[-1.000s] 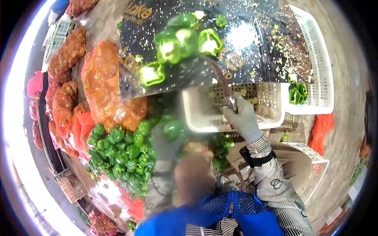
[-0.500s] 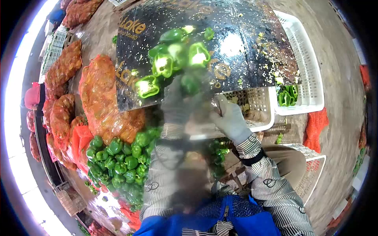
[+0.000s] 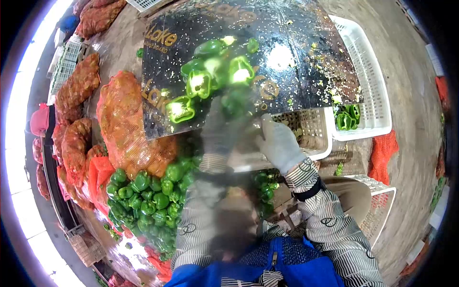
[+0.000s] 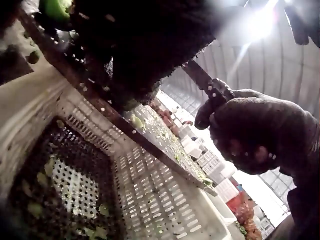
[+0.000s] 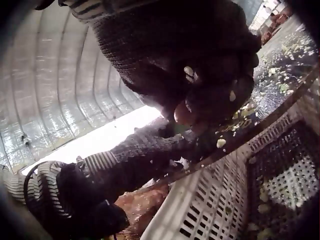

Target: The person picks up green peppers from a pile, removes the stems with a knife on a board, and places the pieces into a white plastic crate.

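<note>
My gloved left hand (image 3: 216, 131) is at the board's near edge, holding a whole green bell pepper (image 3: 233, 103) that a lens smudge blurs. My gloved right hand (image 3: 281, 143), just to the right, curls round a knife. The left wrist view shows the knife's dark blade (image 4: 197, 75) pointing from the right fist toward the left hand. On the black board (image 3: 306, 71) beyond lie cut green pepper pieces (image 3: 180, 110) with pale insides. In the right wrist view, the left hand (image 5: 150, 147) is close below the right one.
Under the board's near edge stands a white crate (image 3: 318, 138) with scraps inside. Another white crate (image 3: 377, 95) to the right contains pepper pieces (image 3: 346, 117). A heap of whole green peppers (image 3: 148, 196) lies at left, beside a full orange mesh sack (image 3: 131, 124).
My left hand has come up from the pepper heap to the board edge with a pepper. My right hand has moved left with the knife, toward the left hand.
</note>
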Available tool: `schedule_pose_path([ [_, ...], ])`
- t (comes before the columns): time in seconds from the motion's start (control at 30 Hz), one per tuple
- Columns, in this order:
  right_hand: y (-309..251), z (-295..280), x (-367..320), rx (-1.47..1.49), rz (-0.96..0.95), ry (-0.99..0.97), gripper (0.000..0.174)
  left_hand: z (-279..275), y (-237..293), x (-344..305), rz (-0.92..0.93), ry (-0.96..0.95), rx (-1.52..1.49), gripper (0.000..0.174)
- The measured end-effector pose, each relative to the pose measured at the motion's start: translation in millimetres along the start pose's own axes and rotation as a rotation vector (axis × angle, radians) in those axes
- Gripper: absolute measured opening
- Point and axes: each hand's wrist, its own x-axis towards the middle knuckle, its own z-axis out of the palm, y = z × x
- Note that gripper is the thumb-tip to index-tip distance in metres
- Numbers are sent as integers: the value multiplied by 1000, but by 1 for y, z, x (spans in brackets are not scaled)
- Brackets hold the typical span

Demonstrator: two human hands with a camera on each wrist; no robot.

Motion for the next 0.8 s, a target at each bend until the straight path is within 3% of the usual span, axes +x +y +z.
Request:
schedule_pose_path([
  [0.1,4,12,6,-26,34,-47,32,-6,20,-3,-152,-106,236,84],
  [0.27,28,55,19,-22,16,-9,28,-13,22,-9,-216,-196,59,83],
  [0.33,35,60,30,-61,-56,47,33,2,-1,-9,128,75,287,80],
  [0.37,27,57,36,-97,5,-24,35,0,-2,0,351,162,500,76],
  [0.4,21,56,35,-88,9,-23,35,0,1,4,356,153,504,76],
  [0.47,15,51,32,-84,3,-43,34,-5,17,13,-172,40,78,71],
  [0.5,31,70,44,-60,3,-23,35,-2,7,18,-164,52,96,68],
  [0.67,48,55,20,47,53,-112,45,3,-10,20,-131,19,157,68],
  [0.73,63,56,3,153,25,-43,47,9,-13,30,-402,59,131,76],
  [0.77,59,46,-5,228,103,-82,45,12,-54,38,-359,57,180,77],
  [0.8,63,43,-3,227,100,-75,45,14,-50,37,-307,152,295,76],
])
